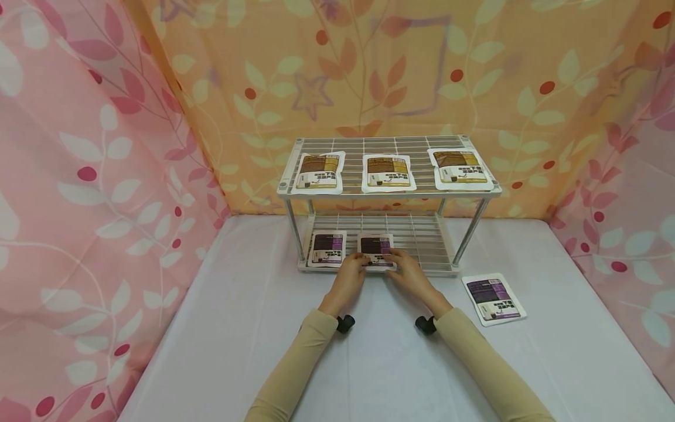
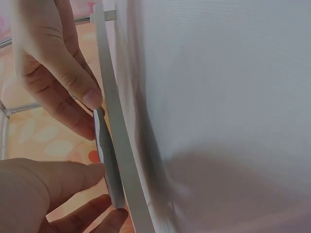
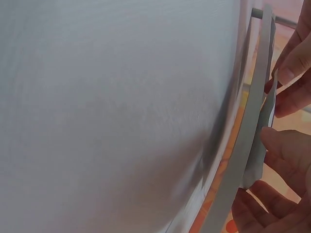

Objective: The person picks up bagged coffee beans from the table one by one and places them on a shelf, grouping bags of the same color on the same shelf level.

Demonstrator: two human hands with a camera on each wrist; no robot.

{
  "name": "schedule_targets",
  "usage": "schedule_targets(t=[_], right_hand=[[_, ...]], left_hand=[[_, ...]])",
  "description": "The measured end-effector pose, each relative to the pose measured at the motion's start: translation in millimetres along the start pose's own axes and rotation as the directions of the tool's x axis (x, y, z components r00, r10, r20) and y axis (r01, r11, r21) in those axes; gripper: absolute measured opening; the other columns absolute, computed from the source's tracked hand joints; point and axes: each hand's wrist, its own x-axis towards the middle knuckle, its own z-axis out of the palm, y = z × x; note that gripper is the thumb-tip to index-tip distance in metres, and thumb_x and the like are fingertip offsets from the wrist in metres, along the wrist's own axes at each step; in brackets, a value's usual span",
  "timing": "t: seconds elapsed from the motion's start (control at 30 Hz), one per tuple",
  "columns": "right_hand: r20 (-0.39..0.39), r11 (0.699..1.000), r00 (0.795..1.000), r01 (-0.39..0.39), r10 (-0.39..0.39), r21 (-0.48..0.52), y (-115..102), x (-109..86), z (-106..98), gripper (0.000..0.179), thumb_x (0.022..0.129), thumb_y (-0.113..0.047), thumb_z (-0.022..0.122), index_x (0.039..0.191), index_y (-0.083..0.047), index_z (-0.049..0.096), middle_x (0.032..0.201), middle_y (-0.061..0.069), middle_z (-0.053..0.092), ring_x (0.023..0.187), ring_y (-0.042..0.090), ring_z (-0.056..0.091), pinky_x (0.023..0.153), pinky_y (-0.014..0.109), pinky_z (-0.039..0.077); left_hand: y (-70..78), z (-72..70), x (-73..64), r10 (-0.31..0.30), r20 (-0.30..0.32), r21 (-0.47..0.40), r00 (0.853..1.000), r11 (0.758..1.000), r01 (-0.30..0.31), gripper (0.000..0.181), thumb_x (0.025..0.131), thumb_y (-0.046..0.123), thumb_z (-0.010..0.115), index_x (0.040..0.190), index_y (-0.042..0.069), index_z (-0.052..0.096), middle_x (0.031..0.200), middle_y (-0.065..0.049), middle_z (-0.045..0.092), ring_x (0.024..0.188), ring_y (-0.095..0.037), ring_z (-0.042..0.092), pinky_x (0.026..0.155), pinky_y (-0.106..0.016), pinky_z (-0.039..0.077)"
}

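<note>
A purple-and-white flat pouch (image 1: 377, 244) lies on the lower tier of a white wire rack (image 1: 416, 240), close to the tier's front bar. My left hand (image 1: 349, 276) holds its left edge between thumb and fingers. At the opposite edge my right hand (image 1: 413, 280) pinches it the same way. From the left wrist, the pouch (image 2: 111, 170) shows edge-on beside the rack's front bar (image 2: 121, 141). The right wrist view shows the pouch (image 3: 260, 150) with the right thumb (image 3: 274, 138) against its near edge. A matching purple pouch (image 1: 328, 247) lies just left of my left hand.
On the upper tier lie three brown-and-yellow pouches, at left (image 1: 319, 172), middle (image 1: 389, 172) and right (image 1: 461, 168). Another purple pouch (image 1: 494, 299) rests on the white tablecloth (image 1: 390, 369), right of the rack. Metal posts (image 1: 471, 231) join the tiers. Patterned cloth hangs behind and at both sides.
</note>
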Motion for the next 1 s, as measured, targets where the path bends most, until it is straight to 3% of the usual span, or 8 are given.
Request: schedule_targets(t=[0.13, 0.27, 0.47, 0.63, 0.8, 1.0], right_hand=[[-0.016, 0.998, 0.999, 0.035, -0.034, 0.053, 3, 0.8, 0, 0.036, 0.081, -0.007, 0.068, 0.114, 0.007, 0.062, 0.123, 0.031, 0.051, 0.107, 0.048, 0.051, 0.087, 0.057, 0.045], [-0.025, 0.996, 0.998, 0.065, -0.063, 0.064, 8, 1.4, 2, 0.038, 0.084, -0.02, 0.068, 0.117, 0.0, 0.062, 0.124, 0.024, 0.053, 0.109, 0.042, 0.052, 0.089, 0.05, 0.046], [0.047, 1.0, 0.999, -0.01, 0.009, 0.022, 0, 2.2, -5, 0.043, 0.079, -0.009, 0.071, 0.118, 0.005, 0.059, 0.129, 0.03, 0.047, 0.114, 0.047, 0.047, 0.091, 0.059, 0.042], [0.093, 0.997, 0.993, -0.072, 0.073, -0.012, -3, -0.7, -16, 0.046, 0.082, -0.014, 0.07, 0.123, 0.0, 0.057, 0.134, 0.027, 0.044, 0.121, 0.045, 0.043, 0.096, 0.058, 0.039], [0.073, 0.998, 0.996, -0.059, 0.06, -0.005, -1, -6.5, -27, 0.045, 0.082, -0.015, 0.069, 0.123, -0.001, 0.057, 0.133, 0.027, 0.045, 0.12, 0.045, 0.043, 0.097, 0.06, 0.037], [0.041, 1.0, 0.999, -0.022, 0.022, -0.014, 6, -17.3, -39, 0.043, 0.081, -0.013, 0.07, 0.121, 0.001, 0.059, 0.13, 0.027, 0.048, 0.118, 0.045, 0.046, 0.096, 0.059, 0.039]], left_hand=[[-0.7, 0.8, 2.5, 0.007, -0.006, -0.004, 1.0, 1.0, -0.007, 0.028, 0.09, 0.005, 0.057, 0.116, -0.002, 0.062, 0.125, -0.018, 0.054, 0.115, -0.031, 0.052, 0.094, -0.037, 0.048], [-0.4, 1.1, 3.6, 0.033, -0.027, 0.005, 0.999, 0.999, -0.033, 0.028, 0.089, 0.007, 0.058, 0.115, -0.003, 0.063, 0.121, -0.021, 0.056, 0.111, -0.032, 0.054, 0.092, -0.039, 0.048], [3.1, 0.2, 2.7, 0.043, -0.028, 0.005, 0.999, 0.999, -0.043, 0.031, 0.089, 0.009, 0.059, 0.118, -0.002, 0.061, 0.123, -0.024, 0.053, 0.111, -0.035, 0.053, 0.093, -0.041, 0.047], [7.8, -0.8, 2.3, 0.021, -0.019, -0.005, 1.0, 1.0, -0.021, 0.034, 0.089, 0.01, 0.06, 0.121, -0.002, 0.059, 0.128, -0.025, 0.05, 0.115, -0.037, 0.05, 0.095, -0.044, 0.046], [15.0, -0.3, 3.7, 0.001, -0.005, 0.016, 1.0, 1.0, -0.001, 0.036, 0.089, 0.013, 0.061, 0.122, 0.0, 0.058, 0.131, -0.022, 0.049, 0.121, -0.036, 0.046, 0.098, -0.044, 0.044], [28.1, 4.6, 4.1, 0.048, -0.012, 0.043, 0.999, 0.998, -0.047, 0.036, 0.088, 0.015, 0.062, 0.122, 0.003, 0.06, 0.128, -0.02, 0.053, 0.117, -0.033, 0.051, 0.097, -0.042, 0.045]])
